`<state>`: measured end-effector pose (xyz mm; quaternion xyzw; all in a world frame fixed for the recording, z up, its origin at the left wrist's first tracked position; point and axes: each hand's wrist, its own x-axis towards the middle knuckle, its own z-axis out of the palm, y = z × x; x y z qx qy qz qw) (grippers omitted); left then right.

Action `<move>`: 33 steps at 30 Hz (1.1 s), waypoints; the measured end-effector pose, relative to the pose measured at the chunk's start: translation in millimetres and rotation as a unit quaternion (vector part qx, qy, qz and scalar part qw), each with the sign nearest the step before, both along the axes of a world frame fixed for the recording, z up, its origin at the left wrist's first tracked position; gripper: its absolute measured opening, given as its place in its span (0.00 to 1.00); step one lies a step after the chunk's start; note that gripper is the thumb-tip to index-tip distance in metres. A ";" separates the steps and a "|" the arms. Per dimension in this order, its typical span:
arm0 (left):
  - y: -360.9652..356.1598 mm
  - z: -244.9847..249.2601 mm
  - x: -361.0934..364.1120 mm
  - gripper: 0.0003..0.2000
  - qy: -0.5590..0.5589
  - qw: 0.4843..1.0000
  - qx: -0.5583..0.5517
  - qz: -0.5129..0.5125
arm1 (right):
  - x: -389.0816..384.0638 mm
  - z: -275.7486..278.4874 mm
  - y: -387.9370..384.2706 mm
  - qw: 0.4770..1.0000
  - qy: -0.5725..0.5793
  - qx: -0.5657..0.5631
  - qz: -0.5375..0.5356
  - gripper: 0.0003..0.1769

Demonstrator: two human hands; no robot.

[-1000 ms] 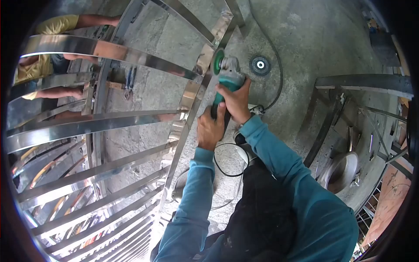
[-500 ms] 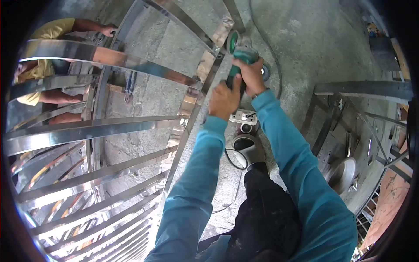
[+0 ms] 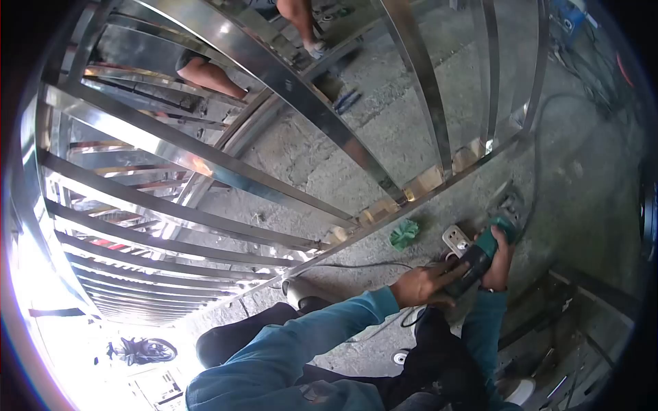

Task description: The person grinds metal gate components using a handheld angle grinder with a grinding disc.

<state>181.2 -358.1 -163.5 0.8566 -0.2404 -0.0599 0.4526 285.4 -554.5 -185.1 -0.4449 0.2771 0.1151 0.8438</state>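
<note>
An angle grinder (image 3: 484, 251) with a green and dark body is held in front of me, its metal head pointing up and away. My right hand (image 3: 499, 263) is wrapped round the body close behind the head. On the rear part of the body my left hand (image 3: 417, 285) has its fingers closed. The grinder is to the right of the long bottom rail of a shiny metal barred frame (image 3: 312, 250), apart from it. A white power strip (image 3: 455, 240) lies on the floor just left of the grinder, with a crumpled green thing (image 3: 404, 234) beyond it.
Dark metal bars (image 3: 595, 296) stand at the lower right. A cable (image 3: 537, 147) curves over the concrete floor at right. Another person's leg (image 3: 298, 19) shows behind the frame. A motorbike (image 3: 145, 351) stands in bright light at lower left.
My view has swung left, so the frame fills more of it. The grinder has moved away from the frame's rail, still in both hands. The crumpled green thing has come into view.
</note>
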 end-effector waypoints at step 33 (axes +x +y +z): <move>-90.2 15.8 20.0 0.46 0.279 0.959 0.030 0.046 | -48.0 8.8 -42.1 0.984 0.023 -0.172 0.030 0.21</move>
